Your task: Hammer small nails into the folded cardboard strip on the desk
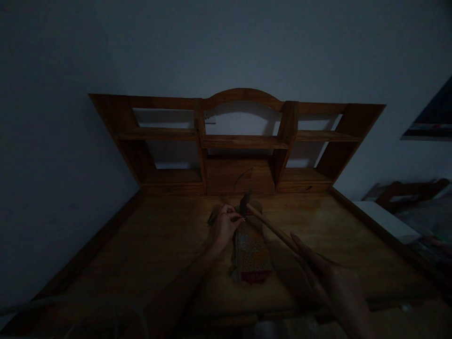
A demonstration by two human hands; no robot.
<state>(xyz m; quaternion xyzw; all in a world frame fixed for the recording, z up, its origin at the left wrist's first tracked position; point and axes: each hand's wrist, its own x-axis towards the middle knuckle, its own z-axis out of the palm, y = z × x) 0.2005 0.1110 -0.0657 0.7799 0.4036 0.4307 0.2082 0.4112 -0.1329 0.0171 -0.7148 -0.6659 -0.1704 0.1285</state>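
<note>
- On the wooden counter (141, 263), right in front of me, sits the speckled block (253, 247), orange-ish on top with a red near end. Pretty dark feed, so I can't say what it's made of.
- My right hand (319, 266) is wrapped around the lower handle of the hammer (270, 227). Its head is over the far end of the block; can't tell if it's touching anything.
- My left hand (225, 227) is at the block's far left, fingertips drawn together in a pinch just beside the hammer head. Too dim to make out what's in it, if anything.
- Step in hand, my guess: lining up the hammer at that pinch.
- A move from here calls for short, light, controlled taps, with those fingertips kept clear of the head.
- Behind it all stands the shelf unit (245, 141), against the wall.
</note>
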